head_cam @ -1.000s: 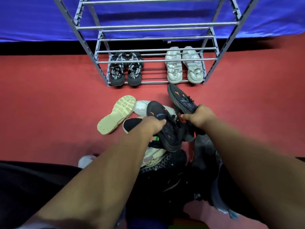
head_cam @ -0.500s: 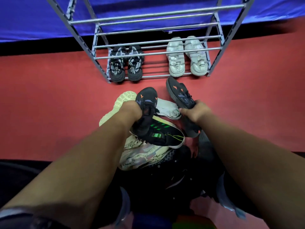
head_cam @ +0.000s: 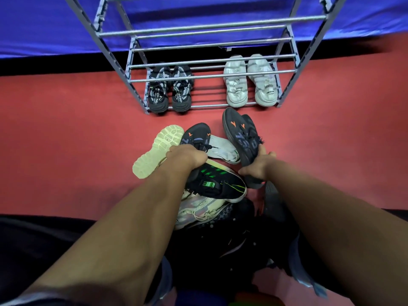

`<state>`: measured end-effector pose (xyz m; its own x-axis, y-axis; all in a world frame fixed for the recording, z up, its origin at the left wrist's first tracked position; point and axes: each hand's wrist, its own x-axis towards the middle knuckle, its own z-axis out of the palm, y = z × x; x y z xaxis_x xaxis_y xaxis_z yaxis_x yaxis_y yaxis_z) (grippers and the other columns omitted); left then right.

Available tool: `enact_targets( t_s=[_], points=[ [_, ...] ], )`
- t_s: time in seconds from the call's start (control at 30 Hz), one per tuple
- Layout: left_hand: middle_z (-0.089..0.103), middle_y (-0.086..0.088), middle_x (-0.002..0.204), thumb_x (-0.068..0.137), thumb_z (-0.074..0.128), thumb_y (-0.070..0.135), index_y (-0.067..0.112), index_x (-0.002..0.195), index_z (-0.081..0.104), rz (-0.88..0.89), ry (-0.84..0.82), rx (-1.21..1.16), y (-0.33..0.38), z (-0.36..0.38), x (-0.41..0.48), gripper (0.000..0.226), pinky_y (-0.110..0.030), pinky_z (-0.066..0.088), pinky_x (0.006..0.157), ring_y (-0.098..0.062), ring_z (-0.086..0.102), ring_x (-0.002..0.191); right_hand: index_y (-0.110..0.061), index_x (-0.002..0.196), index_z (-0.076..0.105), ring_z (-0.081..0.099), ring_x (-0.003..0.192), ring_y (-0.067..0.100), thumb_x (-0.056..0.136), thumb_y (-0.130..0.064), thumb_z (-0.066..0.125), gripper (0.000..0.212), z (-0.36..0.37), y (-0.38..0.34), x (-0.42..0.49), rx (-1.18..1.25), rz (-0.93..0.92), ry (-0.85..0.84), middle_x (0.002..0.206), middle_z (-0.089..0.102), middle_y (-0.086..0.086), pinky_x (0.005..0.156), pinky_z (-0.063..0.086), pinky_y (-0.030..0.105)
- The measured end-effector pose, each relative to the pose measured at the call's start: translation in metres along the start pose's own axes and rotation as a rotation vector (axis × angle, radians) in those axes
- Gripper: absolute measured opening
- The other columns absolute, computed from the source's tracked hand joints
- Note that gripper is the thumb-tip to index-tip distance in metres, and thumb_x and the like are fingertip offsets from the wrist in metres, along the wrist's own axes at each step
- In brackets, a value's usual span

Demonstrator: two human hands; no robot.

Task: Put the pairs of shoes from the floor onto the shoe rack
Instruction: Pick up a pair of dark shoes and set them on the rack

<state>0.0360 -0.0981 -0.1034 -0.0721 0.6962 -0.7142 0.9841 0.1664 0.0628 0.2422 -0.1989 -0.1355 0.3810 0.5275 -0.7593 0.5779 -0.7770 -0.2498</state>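
Note:
My left hand (head_cam: pixel 185 156) grips a black shoe with orange marks (head_cam: pixel 195 135), toe pointing at the rack. My right hand (head_cam: pixel 257 166) grips its twin (head_cam: pixel 241 138), lifted and tilted just in front of the rack. The grey metal shoe rack (head_cam: pixel 212 76) stands ahead; its bottom shelf holds a black-and-white pair (head_cam: pixel 169 89) on the left and a white pair (head_cam: pixel 249 81) on the right. Under my hands lies a pile: a black shoe with green stripes (head_cam: pixel 217 184), a white shoe (head_cam: pixel 223 147), a cream shoe sole-up (head_cam: pixel 157 151), and a pale mesh shoe (head_cam: pixel 198 212).
Red carpet (head_cam: pixel 66 140) covers the floor around the pile. A blue cloth (head_cam: pixel 55 25) hangs behind the rack. The rack's upper shelves (head_cam: pixel 209 32) are bare bars. Dark shoes and dark fabric (head_cam: pixel 220 250) lie close to my body.
Both hands have lifted the black orange-marked shoes out of the pile and carried them forward toward the rack. The green-striped shoe beneath has come into view.

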Motion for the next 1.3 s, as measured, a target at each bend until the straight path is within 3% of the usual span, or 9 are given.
enact_targets(
  t_s=[0.1, 0.17, 0.23, 0.3, 0.43, 0.73, 0.93, 1.13, 1.3],
  points=[
    [0.061, -0.015, 0.132, 0.069, 0.049, 0.043, 0.013, 0.14, 0.058, 0.027, 0.017, -0.096, 0.001, -0.001, -0.004, 0.077, -0.041, 0.055, 0.1, -0.034, 0.061, 0.116, -0.016, 0.163, 0.016, 0.052, 0.135, 0.037, 0.071, -0.046, 0.092, 0.123, -0.006, -0.003, -0.001, 0.022, -0.042, 0.034, 0.152, 0.045, 0.014, 0.109, 0.046, 0.042],
    [0.059, -0.013, 0.132, 0.07, 0.057, 0.061, 0.013, 0.138, 0.06, 0.009, 0.04, -0.044, 0.0, 0.006, -0.002, 0.083, -0.04, 0.054, 0.099, -0.034, 0.061, 0.118, -0.014, 0.15, 0.037, 0.06, 0.124, 0.035, 0.065, -0.043, 0.096, 0.108, -0.009, -0.004, -0.005, 0.038, -0.06, 0.094, 0.138, 0.059, 0.011, 0.1, 0.051, 0.038],
    [0.048, -0.013, 0.135, 0.056, 0.068, 0.08, 0.007, 0.145, 0.049, -0.026, 0.053, 0.078, -0.004, 0.021, 0.002, 0.116, -0.042, 0.05, 0.1, -0.033, 0.053, 0.125, -0.017, 0.14, 0.048, 0.064, 0.117, 0.033, 0.057, -0.048, 0.097, 0.101, -0.01, -0.004, -0.011, 0.033, -0.071, 0.143, 0.13, 0.065, 0.008, 0.096, 0.055, 0.039],
    [0.041, -0.017, 0.141, 0.059, 0.08, 0.07, -0.002, 0.151, 0.029, -0.015, 0.106, 0.108, -0.009, 0.032, 0.004, 0.128, -0.043, 0.046, 0.103, -0.034, 0.045, 0.132, -0.018, 0.136, 0.053, 0.065, 0.115, 0.033, 0.058, -0.05, 0.096, 0.095, -0.01, -0.006, -0.017, 0.026, -0.087, 0.181, 0.125, 0.067, 0.008, 0.093, 0.056, 0.037],
    [0.036, -0.019, 0.147, 0.081, 0.075, 0.037, -0.007, 0.153, 0.017, 0.059, 0.173, 0.016, -0.019, 0.033, 0.0, 0.102, -0.044, 0.044, 0.106, -0.037, 0.039, 0.135, -0.015, 0.127, 0.058, 0.067, 0.107, 0.034, 0.068, -0.039, 0.089, 0.071, -0.011, -0.009, -0.025, 0.043, -0.126, 0.265, 0.116, 0.069, 0.01, 0.084, 0.054, 0.033],
    [0.05, -0.018, 0.134, 0.075, 0.07, 0.046, 0.002, 0.142, 0.046, 0.087, 0.21, -0.104, -0.034, -0.019, -0.016, 0.084, -0.039, 0.052, 0.1, -0.037, 0.054, 0.12, -0.015, 0.109, 0.065, 0.065, 0.088, 0.031, 0.071, -0.044, 0.085, 0.052, -0.04, -0.046, -0.062, 0.029, -0.182, 0.327, 0.094, 0.066, 0.007, 0.07, 0.046, 0.029],
    [0.066, -0.017, 0.115, 0.069, 0.067, 0.046, 0.008, 0.107, 0.072, 0.146, 0.259, -0.14, -0.046, -0.102, -0.045, 0.053, -0.033, 0.054, 0.08, -0.037, 0.066, 0.098, -0.015, 0.105, 0.065, 0.061, 0.081, 0.028, 0.07, -0.049, 0.084, 0.052, -0.068, -0.091, -0.092, -0.071, -0.286, 0.349, 0.095, 0.067, 0.005, 0.072, 0.05, 0.031],
    [0.069, -0.014, 0.105, 0.055, 0.064, 0.057, 0.01, 0.102, 0.073, 0.148, 0.417, -0.235, -0.066, -0.167, -0.072, 0.067, -0.03, 0.053, 0.069, -0.032, 0.067, 0.088, -0.014, 0.123, 0.056, 0.066, 0.1, 0.033, 0.076, -0.054, 0.084, 0.068, -0.092, -0.141, -0.121, -0.142, -0.383, 0.393, 0.099, 0.059, 0.005, 0.078, 0.051, 0.034],
    [0.07, -0.009, 0.096, 0.04, 0.057, 0.063, 0.014, 0.099, 0.072, 0.145, 0.526, -0.35, -0.074, -0.179, -0.054, 0.078, -0.035, 0.061, 0.078, -0.03, 0.067, 0.087, -0.017, 0.108, 0.056, 0.059, 0.085, 0.029, 0.08, -0.051, 0.08, 0.05, -0.103, -0.176, -0.122, -0.085, -0.444, 0.424, 0.093, 0.06, 0.004, 0.074, 0.049, 0.032]
  ],
)
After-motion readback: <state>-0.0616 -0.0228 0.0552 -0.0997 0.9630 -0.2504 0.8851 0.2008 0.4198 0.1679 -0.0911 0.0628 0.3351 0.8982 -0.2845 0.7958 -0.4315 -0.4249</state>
